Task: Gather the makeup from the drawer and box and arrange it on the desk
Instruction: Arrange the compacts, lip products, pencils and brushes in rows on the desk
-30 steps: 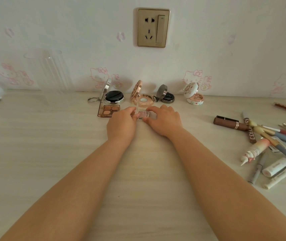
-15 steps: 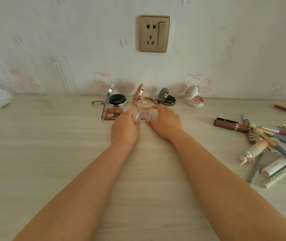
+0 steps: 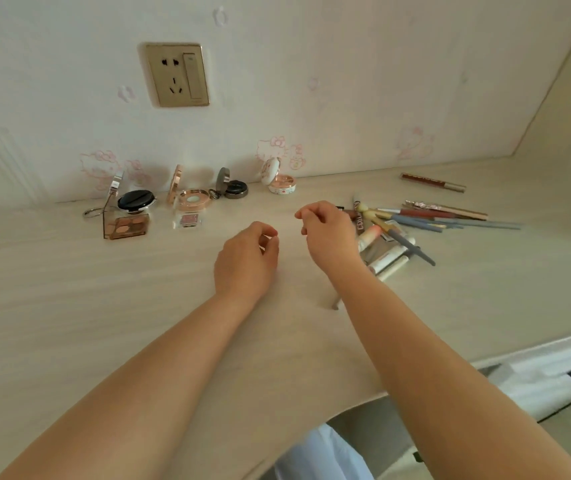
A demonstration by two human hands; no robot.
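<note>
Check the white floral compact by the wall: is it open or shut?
Open. The white floral compact has its lid tipped up towards the wall, and the pinkish pan in its base is exposed.

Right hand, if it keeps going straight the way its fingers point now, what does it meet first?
The right hand points its curled fingers left and toward the wall. That line looks free over bare desk; the small black compact seems the first thing near it, though depth is unclear.

Left hand (image 3: pixel 247 256) and right hand (image 3: pixel 329 233) loosely curled, empty, above pale desk (image 3: pixel 69 306), open compacts (image 3: pixel 192 199) lined by wall, pencil pile (image 3: pixel 422 220) at right
</note>
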